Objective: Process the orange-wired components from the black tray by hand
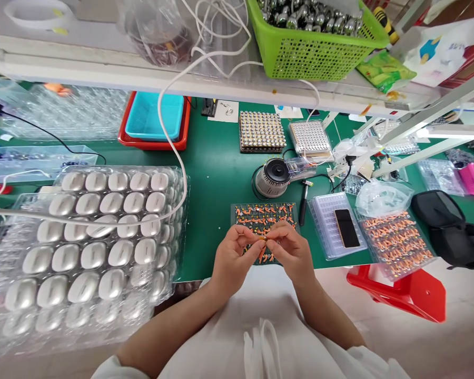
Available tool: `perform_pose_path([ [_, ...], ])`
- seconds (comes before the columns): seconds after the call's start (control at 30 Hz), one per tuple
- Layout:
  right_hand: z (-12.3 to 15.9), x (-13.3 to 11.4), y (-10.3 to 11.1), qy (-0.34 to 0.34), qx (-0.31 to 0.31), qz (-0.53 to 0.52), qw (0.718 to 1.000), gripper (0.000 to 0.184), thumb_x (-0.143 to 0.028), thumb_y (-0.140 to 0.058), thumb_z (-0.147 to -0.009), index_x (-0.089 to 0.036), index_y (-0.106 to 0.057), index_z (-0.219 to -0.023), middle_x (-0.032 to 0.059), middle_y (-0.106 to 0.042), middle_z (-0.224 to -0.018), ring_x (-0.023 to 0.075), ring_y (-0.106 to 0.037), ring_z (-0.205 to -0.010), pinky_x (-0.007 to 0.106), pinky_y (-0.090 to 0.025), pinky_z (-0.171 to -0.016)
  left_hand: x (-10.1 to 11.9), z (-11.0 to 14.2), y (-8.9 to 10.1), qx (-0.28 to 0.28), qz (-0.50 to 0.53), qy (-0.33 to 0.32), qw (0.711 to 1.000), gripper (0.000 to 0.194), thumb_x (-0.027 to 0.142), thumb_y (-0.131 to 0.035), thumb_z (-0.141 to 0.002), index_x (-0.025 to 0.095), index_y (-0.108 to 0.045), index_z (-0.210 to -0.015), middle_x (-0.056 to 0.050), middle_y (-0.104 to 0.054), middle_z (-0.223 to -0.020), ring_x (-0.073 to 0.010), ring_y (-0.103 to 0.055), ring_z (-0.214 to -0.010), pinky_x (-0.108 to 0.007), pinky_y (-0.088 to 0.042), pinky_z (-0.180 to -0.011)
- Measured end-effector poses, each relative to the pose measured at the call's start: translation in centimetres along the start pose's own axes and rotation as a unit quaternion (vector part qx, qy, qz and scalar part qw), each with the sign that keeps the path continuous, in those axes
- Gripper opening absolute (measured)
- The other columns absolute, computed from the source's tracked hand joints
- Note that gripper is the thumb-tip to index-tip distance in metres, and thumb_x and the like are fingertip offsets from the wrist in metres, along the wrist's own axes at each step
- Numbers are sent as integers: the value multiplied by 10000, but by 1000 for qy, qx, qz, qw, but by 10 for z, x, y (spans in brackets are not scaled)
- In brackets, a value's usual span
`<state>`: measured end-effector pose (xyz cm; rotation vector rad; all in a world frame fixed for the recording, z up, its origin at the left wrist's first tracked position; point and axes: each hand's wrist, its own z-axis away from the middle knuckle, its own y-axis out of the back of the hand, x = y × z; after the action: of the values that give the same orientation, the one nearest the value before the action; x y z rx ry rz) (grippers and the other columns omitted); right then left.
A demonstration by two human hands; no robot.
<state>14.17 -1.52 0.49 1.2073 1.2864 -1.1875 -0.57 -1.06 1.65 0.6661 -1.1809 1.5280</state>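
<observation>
My left hand [239, 258] and my right hand [290, 250] meet at the fingertips over a tray of small orange parts [253, 210]. Pinched between both hands is a small yellowish-orange part [263, 238], largely covered by the fingers, so its exact kind cannot be made out. The tray lies at the near edge of the green table, with rows of orange pieces showing beyond my fingers. A hammer [305, 197] lies just right of that tray. Behind it stands a round grey device with a black top [274, 176].
Stacked trays of white rounded cases [118, 253] fill the left. To the right, a phone [346, 228] rests on clear trays [324, 226], beside another tray of orange parts [397, 239]. Overhead, a shelf carries a green basket [312, 55]; a white cable [161, 100] hangs down from it.
</observation>
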Motion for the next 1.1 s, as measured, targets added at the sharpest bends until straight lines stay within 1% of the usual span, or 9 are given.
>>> perform_pose_path([
  [0.13,1,2,-4,-7,24,-16,1000,65,-206,-641,-818,-250,-664,-861,22,-529,-859,161,-515,-815,284,-443,-668,-6,0,1,9,-39,-28,999,212,266,-691,-767,187,-499,-809,7,-658,-725,-112,-615,-633,-233,-502,-624],
  [0.27,4,6,-7,-18,57,-25,998,55,-210,-639,-821,-246,-675,-842,13,-518,-823,154,-513,-795,280,-432,-671,-12,0,3,22,-102,-80,991,132,267,-667,-790,182,-571,-823,-7,-663,-761,-126,-625,-675,-232,-509,-621],
  [0.33,5,6,-9,-19,63,-23,998,61,-209,-635,-826,-245,-679,-847,11,-523,-815,152,-516,-791,284,-432,-688,-12,0,3,26,-136,-108,984,95,254,-662,-795,181,-616,-834,-22,-684,-806,-137,-637,-719,-237,-515,-651],
  [0.43,6,5,-7,-16,62,-5,998,63,-213,-632,-832,-243,-682,-853,14,-535,-816,156,-521,-794,294,-437,-706,-10,-1,5,14,-165,-135,977,75,230,-653,-802,186,-669,-861,-33,-701,-851,-142,-639,-754,-241,-515,-689],
  [0.53,5,3,-3,-1,55,26,998,71,-218,-640,-828,-248,-693,-864,20,-545,-808,162,-526,-789,300,-442,-693,-4,-3,9,-23,-167,-123,978,91,231,-653,-803,188,-693,-872,-34,-694,-850,-143,-630,-751,-245,-514,-691],
  [0.7,4,3,4,52,33,81,995,188,-177,-671,-808,-304,-722,-937,15,-567,-805,160,-535,-784,298,-450,-676,1,-11,17,-91,-100,-20,991,123,277,-696,-773,178,-683,-846,-11,-657,-742,-114,-582,-649,-221,-477,-593],
  [0.8,4,4,4,65,30,84,994,238,-158,-676,-805,-332,-720,-961,12,-578,-807,158,-541,-784,292,-453,-658,1,-14,18,-106,-66,5,992,135,282,-707,-766,168,-663,-824,-2,-628,-721,-102,-551,-637,-216,-456,-590],
  [0.93,5,4,2,57,26,77,995,222,-159,-663,-815,-313,-704,-970,15,-594,-827,161,-554,-805,297,-465,-673,0,-15,15,-105,-63,-32,992,118,281,-671,-798,171,-642,-829,-15,-612,-791,-120,-548,-724,-235,-457,-652],
  [1.1,8,-1,1,69,38,129,989,168,-159,-642,-825,-263,-680,-952,16,-589,-827,152,-568,-762,290,-473,-647,-4,-12,14,-84,-146,-115,979,67,246,-608,-844,184,-624,-863,-38,-607,-873,-154,-565,-823,-274,-468,-738],
])
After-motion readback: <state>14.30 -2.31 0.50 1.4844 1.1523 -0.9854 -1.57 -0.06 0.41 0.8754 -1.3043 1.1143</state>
